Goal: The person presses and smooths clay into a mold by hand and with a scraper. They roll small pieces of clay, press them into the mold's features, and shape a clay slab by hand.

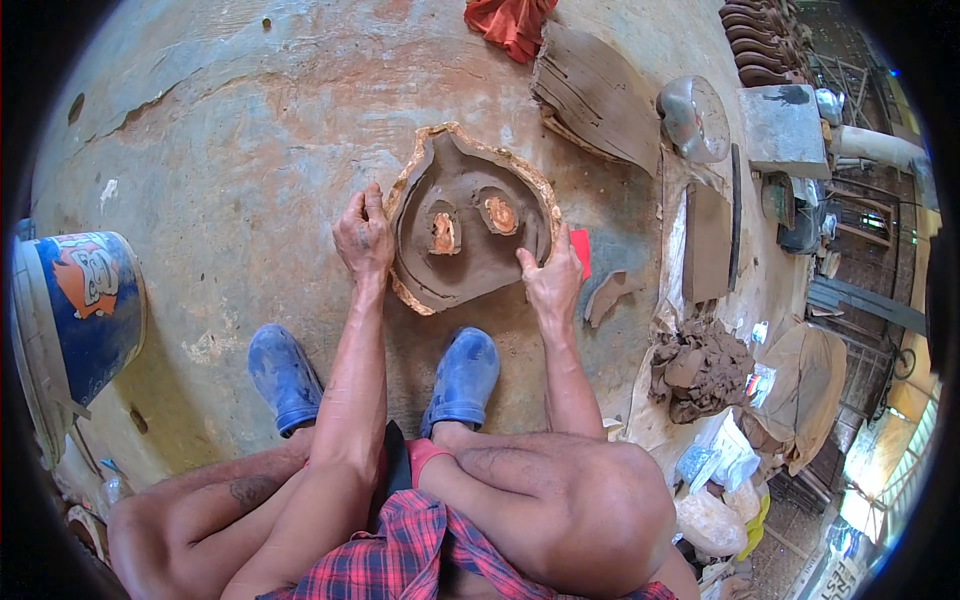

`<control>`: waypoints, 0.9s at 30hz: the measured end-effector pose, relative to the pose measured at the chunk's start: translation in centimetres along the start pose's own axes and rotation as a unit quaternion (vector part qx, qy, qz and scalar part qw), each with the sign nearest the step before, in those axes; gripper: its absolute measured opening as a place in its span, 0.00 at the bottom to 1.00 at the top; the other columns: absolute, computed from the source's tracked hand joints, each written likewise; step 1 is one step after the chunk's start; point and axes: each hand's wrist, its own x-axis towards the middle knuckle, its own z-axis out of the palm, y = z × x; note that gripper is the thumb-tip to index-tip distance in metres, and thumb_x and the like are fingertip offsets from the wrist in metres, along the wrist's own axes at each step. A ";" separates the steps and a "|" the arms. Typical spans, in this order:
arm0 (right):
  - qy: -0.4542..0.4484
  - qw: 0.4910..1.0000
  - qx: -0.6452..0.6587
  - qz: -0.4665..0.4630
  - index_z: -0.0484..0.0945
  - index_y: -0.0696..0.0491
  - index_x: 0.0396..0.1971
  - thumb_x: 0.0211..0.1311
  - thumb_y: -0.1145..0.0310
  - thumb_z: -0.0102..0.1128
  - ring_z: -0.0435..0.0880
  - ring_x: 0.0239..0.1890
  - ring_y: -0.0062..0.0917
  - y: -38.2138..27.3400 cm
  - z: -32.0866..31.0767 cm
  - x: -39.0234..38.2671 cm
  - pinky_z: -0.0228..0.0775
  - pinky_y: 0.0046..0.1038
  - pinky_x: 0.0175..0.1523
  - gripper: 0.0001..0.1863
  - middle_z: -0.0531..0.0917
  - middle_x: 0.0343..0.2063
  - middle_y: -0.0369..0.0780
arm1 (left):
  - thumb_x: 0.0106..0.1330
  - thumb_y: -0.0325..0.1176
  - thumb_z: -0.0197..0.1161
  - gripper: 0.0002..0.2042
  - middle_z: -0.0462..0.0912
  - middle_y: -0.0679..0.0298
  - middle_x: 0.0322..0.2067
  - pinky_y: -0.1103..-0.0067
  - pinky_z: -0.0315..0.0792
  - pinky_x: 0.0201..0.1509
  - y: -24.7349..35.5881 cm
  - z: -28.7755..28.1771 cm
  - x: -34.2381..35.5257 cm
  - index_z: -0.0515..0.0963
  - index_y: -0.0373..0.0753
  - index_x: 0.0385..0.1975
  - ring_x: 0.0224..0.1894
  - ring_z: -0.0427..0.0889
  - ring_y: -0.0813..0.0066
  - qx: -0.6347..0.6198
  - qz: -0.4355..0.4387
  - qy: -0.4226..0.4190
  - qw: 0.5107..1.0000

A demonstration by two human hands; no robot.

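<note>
Between my hands is a rounded, hollow mould [549, 190] with a rough, pale orange-brown rim and a narrow neck at its far end. Wet grey-brown clay [470, 275] lines its inside, leaving two holes where orange-brown lumps [500, 214] show through. My left hand [364, 238] is closed against the left rim, its fingers curled. On the right side my right hand [553, 280] grips the rim, thumb over the inner edge and fingers along the outside. A small red flat piece [581, 253] lies beside the right fingers. Whether the mould touches the floor I cannot tell.
A curved clay slab [597, 95], a metal bowl [694, 120] and a clay block [707, 243] lie to the right. Nearer are a clay scrap [608, 296] and a clay heap [700, 370]. A blue bucket [95, 310] stands left; red cloth [508, 25] lies far off.
</note>
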 end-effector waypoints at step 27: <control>-0.008 0.994 0.037 0.102 0.87 0.60 0.52 0.50 0.61 0.85 0.92 0.39 0.41 -1.4 0.1 3.8 0.81 0.38 0.48 0.30 0.92 0.37 0.50 | 0.78 0.51 0.60 0.24 0.78 0.45 0.21 0.59 0.67 0.31 -0.5 0.2 0.0 0.81 0.33 0.30 0.22 0.71 0.50 0.017 0.002 -0.007 1.000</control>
